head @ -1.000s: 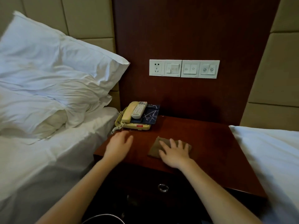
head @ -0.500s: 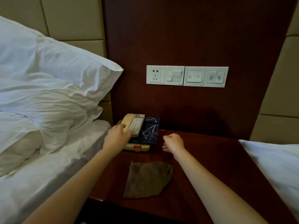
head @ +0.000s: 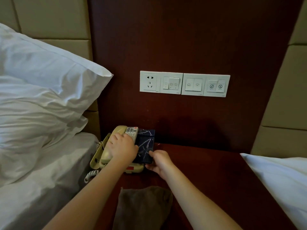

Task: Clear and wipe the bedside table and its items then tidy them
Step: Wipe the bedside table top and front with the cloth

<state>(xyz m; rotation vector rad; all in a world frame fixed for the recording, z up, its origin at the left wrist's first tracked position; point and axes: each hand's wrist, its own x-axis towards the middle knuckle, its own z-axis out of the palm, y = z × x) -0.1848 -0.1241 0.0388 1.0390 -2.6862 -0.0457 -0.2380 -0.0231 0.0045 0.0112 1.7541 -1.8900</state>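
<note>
Lifting this pile looks fiddly: the cream telephone (head: 103, 156) sits at the back left corner of the tabletop (head: 207, 171), with a grey remote (head: 132, 131) and a dark blue folder (head: 146, 143), streaked with pale lines, lying loose on top. The left hand (head: 123, 149) curls over the handset and the remote's near end (whether it truly grips either I cannot tell). The right hand (head: 159, 161) pinches the folder's near corner, thumb on top. Hard, smooth plastic may slide, and the coiled cord (head: 90, 175) tethers the telephone, so I would take the light, thin folder first, then the base by its sides. A brown cloth (head: 142, 208) lies at the near edge.
</note>
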